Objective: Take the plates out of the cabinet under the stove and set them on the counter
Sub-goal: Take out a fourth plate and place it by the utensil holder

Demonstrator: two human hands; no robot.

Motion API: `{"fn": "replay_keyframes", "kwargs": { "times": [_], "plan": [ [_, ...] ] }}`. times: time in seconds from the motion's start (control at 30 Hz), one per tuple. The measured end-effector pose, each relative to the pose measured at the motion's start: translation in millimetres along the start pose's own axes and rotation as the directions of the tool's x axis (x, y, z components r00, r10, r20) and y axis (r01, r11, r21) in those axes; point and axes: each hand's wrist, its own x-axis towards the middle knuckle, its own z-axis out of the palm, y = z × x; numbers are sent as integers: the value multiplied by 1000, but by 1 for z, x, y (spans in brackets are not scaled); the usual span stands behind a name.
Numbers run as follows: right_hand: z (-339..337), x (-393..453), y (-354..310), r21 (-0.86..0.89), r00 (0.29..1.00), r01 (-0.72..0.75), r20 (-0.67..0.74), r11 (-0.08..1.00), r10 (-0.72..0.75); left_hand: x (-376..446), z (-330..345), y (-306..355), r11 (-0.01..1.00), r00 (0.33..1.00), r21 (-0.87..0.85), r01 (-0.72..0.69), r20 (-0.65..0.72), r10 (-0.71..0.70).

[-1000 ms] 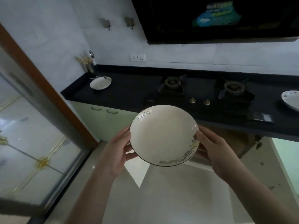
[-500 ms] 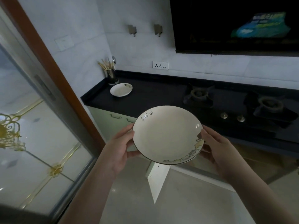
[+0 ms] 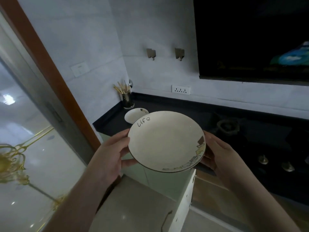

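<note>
The left hand (image 3: 110, 156) holds the left rim of a white plate (image 3: 165, 141); its thumb lies on the top of the rim and its fingers (image 3: 128, 162) are curled under the plate. The plate is in the air in front of the dark table (image 3: 192, 111), tilted a little, with the word "life" near its far left rim. The right hand (image 3: 219, 156) grips the right rim in the same way, with the fingers under the plate. Behind the held plate, a second plate (image 3: 132, 115) lies at the left end of the table, just beside a utensil holder (image 3: 127, 101) in the back left corner. An open cabinet door (image 3: 182, 203) stands below the plate.
</note>
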Motion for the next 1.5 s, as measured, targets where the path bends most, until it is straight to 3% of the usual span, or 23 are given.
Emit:
{"fn": "replay_keyframes", "kwargs": {
  "times": [0.17,0.37,0.67,0.9,1.2,1.5],
  "plan": [
    [24,47,-9,7,997,16,78,1000,-16,35,-21,20,997,997,26,-71,-41,72],
    [63,86,-6,-11,997,12,74,1000,-12,75,-67,24,998,998,-27,-58,-24,58],
    [155,133,20,46,986,-13,-163,999,20,163,-158,34,997,990,-68,46,139,-37],
    [202,149,41,121,960,-59,-266,991,90,214,-209,29,992,955,-53,116,279,-97],
    [191,163,53,137,908,-57,-404,989,108,270,-190,-1,974,905,12,227,366,-215],
    [139,221,92,185,868,-66,-473,980,148,347,-133,-33,954,896,147,262,329,-297]
  ]
}}
